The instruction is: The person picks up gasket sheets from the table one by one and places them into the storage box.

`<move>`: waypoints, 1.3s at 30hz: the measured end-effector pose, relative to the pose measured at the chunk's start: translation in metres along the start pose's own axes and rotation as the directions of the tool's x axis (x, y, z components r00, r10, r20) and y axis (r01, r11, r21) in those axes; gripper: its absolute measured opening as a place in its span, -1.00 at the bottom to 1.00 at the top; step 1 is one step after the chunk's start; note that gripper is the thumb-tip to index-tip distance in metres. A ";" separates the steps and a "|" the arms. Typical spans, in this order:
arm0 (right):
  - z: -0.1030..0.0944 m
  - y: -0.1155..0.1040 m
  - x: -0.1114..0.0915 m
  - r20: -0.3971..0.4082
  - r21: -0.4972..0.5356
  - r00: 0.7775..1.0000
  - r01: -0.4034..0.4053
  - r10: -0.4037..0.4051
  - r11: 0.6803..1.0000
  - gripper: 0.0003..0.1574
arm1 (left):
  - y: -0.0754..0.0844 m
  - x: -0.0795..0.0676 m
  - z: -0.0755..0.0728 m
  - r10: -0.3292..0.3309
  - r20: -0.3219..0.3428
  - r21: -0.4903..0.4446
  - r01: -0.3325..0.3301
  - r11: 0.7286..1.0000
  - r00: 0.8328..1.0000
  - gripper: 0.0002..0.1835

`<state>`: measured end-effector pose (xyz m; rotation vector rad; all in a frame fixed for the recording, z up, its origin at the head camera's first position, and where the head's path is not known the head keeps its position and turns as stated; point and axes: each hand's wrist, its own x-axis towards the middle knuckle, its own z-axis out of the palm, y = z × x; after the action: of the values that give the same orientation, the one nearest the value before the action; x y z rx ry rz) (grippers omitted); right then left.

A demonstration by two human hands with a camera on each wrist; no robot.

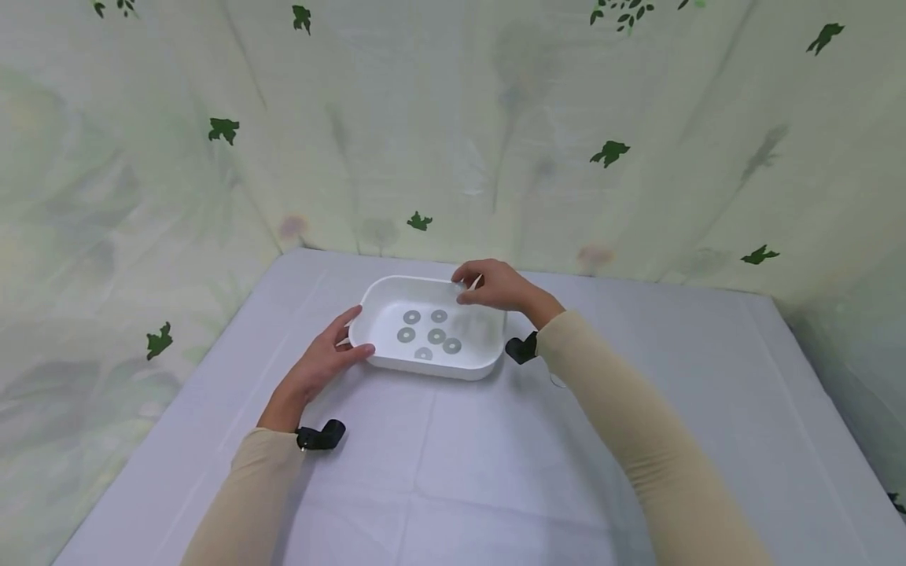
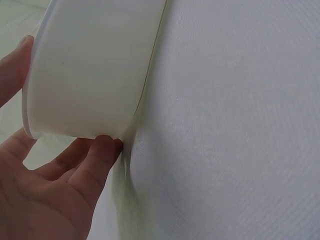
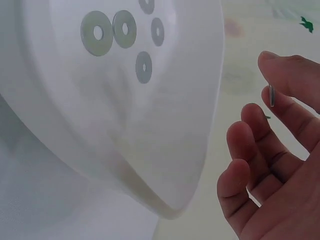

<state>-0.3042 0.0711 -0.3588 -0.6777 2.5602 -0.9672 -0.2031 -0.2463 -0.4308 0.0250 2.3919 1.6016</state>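
Note:
A white plastic tub (image 1: 428, 369) with rounded corners rests on the cloth-covered table. Several flat grey metal washers (image 1: 412, 317) lie spread over its floor; in the right wrist view two washers (image 3: 97, 33) almost touch. My left hand (image 1: 325, 360) holds the tub's left end, thumb at the near side and fingers against the end wall, as the left wrist view also shows. Above the tub's far right corner is my right hand (image 1: 502, 287). Between thumb and forefinger it pinches a single washer (image 3: 271, 95), seen edge-on in the right wrist view.
White cloth covers the table (image 1: 425, 472) around the tub. Behind it hangs a pale curtain (image 1: 453, 157) with green leaf shapes, and the curtain also runs along the left side. A black wrist camera (image 1: 322, 435) sits on the left wrist.

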 end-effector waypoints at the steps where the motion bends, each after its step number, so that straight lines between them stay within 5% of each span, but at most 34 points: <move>1: 0.000 0.000 -0.001 -0.002 0.000 1.000 -0.001 0.001 1.000 -0.52 | 0.001 0.001 0.000 0.000 0.001 0.004 0.000 1.000 1.000 -0.02; 30: -0.003 0.015 -0.006 0.014 -0.044 1.000 -0.018 0.018 0.999 -0.37 | -0.001 0.000 0.000 0.007 -0.002 0.023 -0.006 1.000 1.000 -0.03; 39: -0.016 0.036 -0.042 -0.004 -0.164 1.000 0.009 -0.010 0.986 -0.50 | 0.000 0.000 0.001 0.004 -0.003 0.054 -0.004 0.999 1.000 -0.04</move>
<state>-0.2874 0.1263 -0.3667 -0.7330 2.6642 -0.7667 -0.2029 -0.2454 -0.4307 0.0375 2.4382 1.5391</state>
